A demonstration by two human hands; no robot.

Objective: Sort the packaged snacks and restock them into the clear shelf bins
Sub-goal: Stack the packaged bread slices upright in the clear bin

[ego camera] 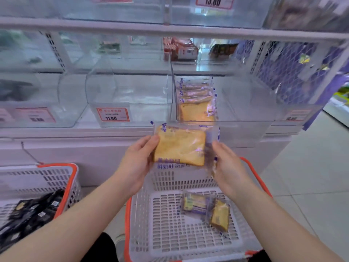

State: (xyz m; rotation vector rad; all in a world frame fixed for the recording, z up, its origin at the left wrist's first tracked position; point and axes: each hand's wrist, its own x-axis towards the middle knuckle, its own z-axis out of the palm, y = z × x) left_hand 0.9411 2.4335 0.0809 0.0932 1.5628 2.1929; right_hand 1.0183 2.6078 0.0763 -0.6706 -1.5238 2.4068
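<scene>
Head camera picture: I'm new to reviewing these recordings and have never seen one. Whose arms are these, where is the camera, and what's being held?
The camera sits on a person's head, looking forward and down, so the two bare arms are the wearer's own. The left hand and right hand together hold a clear-wrapped toast slice packet by its side edges. Directly behind it, a clear shelf bin already holds a row of matching packets. Below, a white basket with orange rim holds two more small packets. A second basket at left holds dark packets.
</scene>
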